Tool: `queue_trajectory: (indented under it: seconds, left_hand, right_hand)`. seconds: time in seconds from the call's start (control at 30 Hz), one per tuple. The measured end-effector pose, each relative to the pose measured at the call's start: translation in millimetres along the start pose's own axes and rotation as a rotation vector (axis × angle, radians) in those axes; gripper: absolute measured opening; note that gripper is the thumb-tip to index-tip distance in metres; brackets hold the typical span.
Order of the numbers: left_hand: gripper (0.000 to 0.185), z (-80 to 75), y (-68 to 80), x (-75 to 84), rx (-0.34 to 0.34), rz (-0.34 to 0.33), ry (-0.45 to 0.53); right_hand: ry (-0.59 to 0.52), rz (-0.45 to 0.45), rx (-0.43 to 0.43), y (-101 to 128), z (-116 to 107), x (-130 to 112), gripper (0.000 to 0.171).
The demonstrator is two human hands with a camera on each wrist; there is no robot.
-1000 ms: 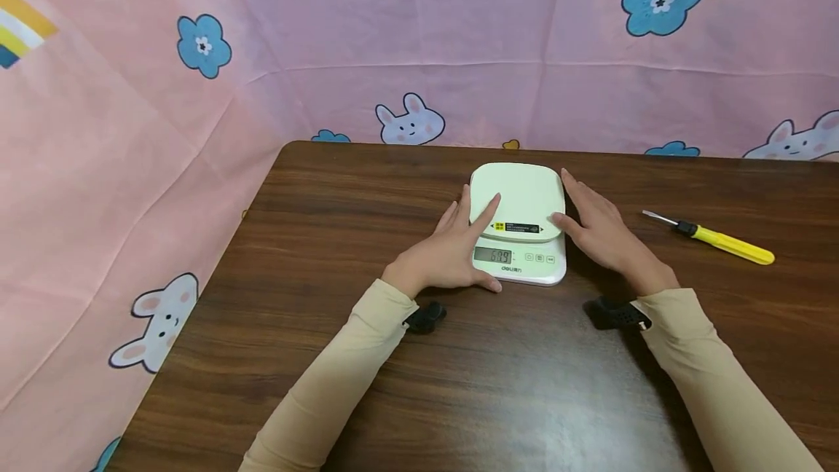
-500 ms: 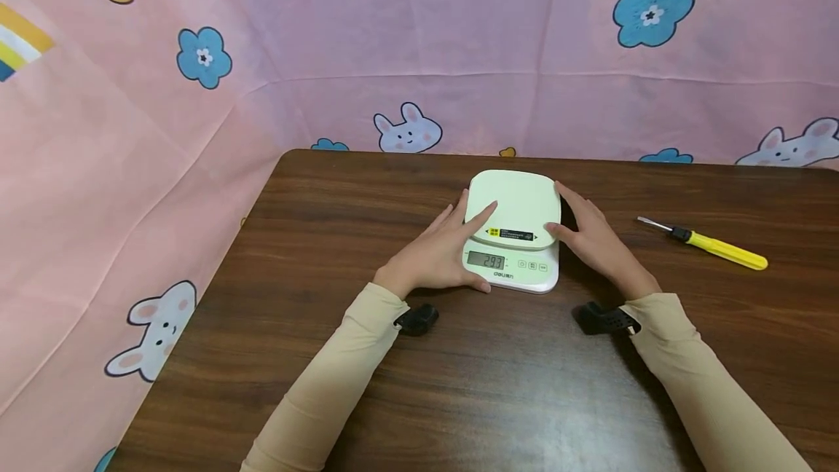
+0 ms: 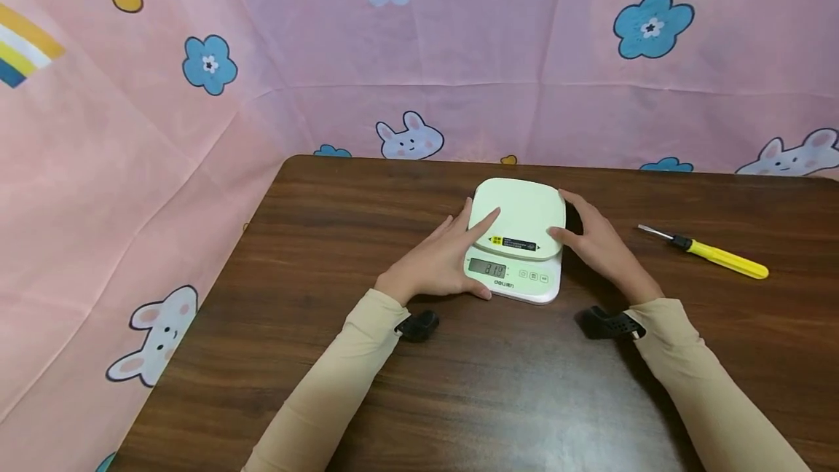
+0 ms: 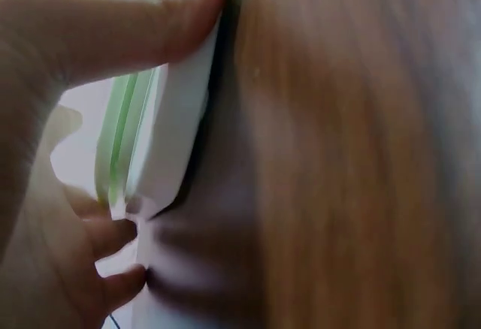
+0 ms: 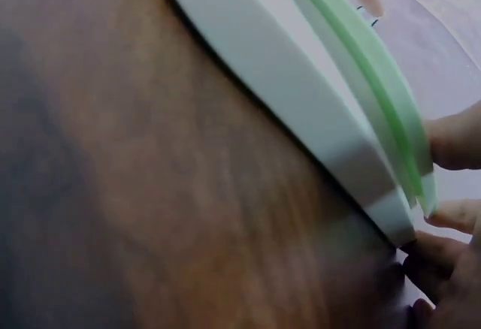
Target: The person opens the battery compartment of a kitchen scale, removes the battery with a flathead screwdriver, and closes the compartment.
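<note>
A pale green and white kitchen scale (image 3: 518,213) sits on the brown wooden table (image 3: 459,384), its lit display facing me. My left hand (image 3: 473,257) grips its left side, with the index finger on the platform and the thumb at the front edge. My right hand (image 3: 575,228) grips the right side, thumb on the platform's corner. Seen from the left wrist, the thumb presses the scale's edge (image 4: 169,119) and the fingers curl at its far end. In the right wrist view the scale (image 5: 301,81) runs diagonally, with fingertips (image 5: 451,141) at its rim.
A yellow-handled screwdriver (image 3: 721,257) lies on the table to the right of my right hand. Pink cartoon-print cloth (image 3: 197,93) hangs behind the table and along its left side. Black wrist mounts (image 3: 419,325) rest on the table near both cuffs.
Both hands stay on the scale. Its display reading has changed, and the scale has turned slightly so that its front edge slopes down to the right.
</note>
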State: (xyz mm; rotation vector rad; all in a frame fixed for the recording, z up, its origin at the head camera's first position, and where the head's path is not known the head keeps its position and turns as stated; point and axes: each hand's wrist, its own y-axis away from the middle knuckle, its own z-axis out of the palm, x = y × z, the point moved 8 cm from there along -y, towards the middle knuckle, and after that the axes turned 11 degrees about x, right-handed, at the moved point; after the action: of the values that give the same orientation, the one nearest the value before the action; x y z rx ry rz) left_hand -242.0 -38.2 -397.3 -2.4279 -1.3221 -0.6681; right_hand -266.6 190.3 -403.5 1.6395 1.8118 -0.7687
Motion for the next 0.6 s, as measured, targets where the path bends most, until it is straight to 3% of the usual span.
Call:
queue_trajectory:
  seconds: [0.17,0.33,0.6]
  left_hand:
    - [0.123,-4.6,1.8,-7.9,-0.019,-0.037,0.02]
    - [0.125,-0.1,1.9,-6.3,-0.048,-0.031,-0.005]
    - [0.119,-0.8,2.1,-6.1,-0.044,-0.036,0.007]
  right_hand:
    - [-0.019,-0.018,0.034,0.8,-0.9,-1.4,0.081]
    - [-0.001,-0.059,0.032,1.1,0.7,-0.7,0.077]
    - [-0.027,-0.028,0.041,2.4,-0.7,3.0,0.08]
